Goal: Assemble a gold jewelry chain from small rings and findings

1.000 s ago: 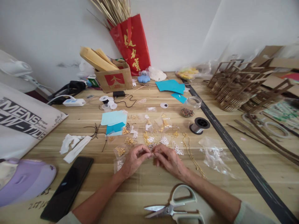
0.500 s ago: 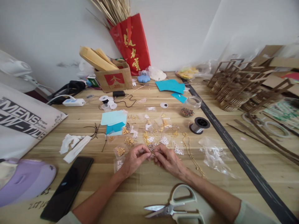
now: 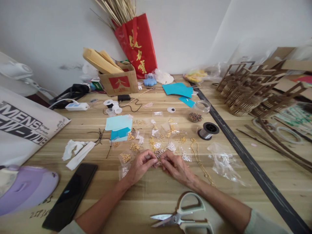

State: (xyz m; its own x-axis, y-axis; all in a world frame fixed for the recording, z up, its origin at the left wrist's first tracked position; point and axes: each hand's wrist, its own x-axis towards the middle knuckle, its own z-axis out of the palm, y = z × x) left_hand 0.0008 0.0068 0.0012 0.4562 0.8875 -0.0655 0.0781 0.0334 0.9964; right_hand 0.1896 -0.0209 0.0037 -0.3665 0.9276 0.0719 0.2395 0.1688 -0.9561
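My left hand (image 3: 144, 162) and my right hand (image 3: 174, 165) almost meet over the table, each with thumb and forefinger pinched together. Something tiny shows between the fingertips, too small to name. Just beyond them lie small piles of silver-coloured beads (image 3: 171, 147) and dark beads (image 3: 159, 152). Gold-coloured findings (image 3: 135, 147) are heaped beside my left hand, with more small bags of them further out. To the right of my right hand are silver-coloured rings (image 3: 186, 155) and a gold-coloured chain (image 3: 198, 161). Scissors (image 3: 179, 216) with pale handles lie partly spread in front of me.
A spool of wire (image 3: 208, 130) and a clear plastic bag (image 3: 225, 162) are on the right. Left are a black phone (image 3: 70, 196) and white strips (image 3: 80, 156). Blue cards (image 3: 119, 125), a cardboard box (image 3: 119, 81) and a red bag (image 3: 137, 45) stand further back; brown woven baskets (image 3: 253, 87) crowd the right.
Almost nothing differs. Both hands keep their pinch in the same spot, with only a slight shift of the fingers.
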